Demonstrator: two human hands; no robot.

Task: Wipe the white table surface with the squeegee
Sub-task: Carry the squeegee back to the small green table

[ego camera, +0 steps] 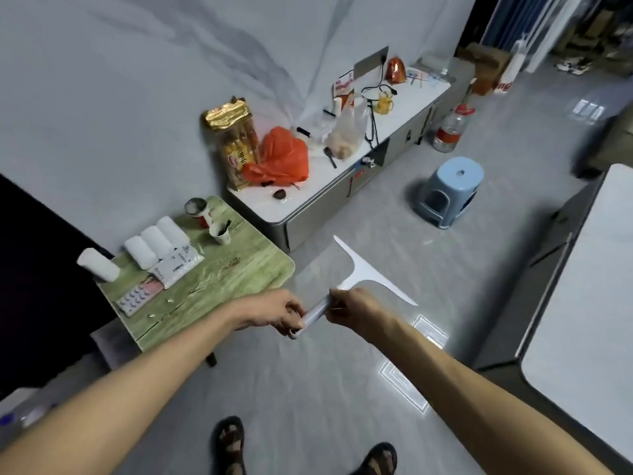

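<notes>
I hold a white T-shaped squeegee (pixel 363 270) in the air over the grey floor, its blade pointing away from me. My left hand (pixel 281 311) grips the lower end of its pale handle. My right hand (pixel 356 308) pinches the handle just above, close to the blade's stem. The white table (pixel 589 303) stands at the right edge of the view, apart from the squeegee, with a dark frame around its top.
A small green wood-grain table (pixel 212 282) at the left carries paper rolls, cups and pill packs. A low white cabinet (pixel 329 186) against the wall holds snack bags and cables. A blue plastic stool (pixel 448 190) and a bottle (pixel 448 130) stand on the floor.
</notes>
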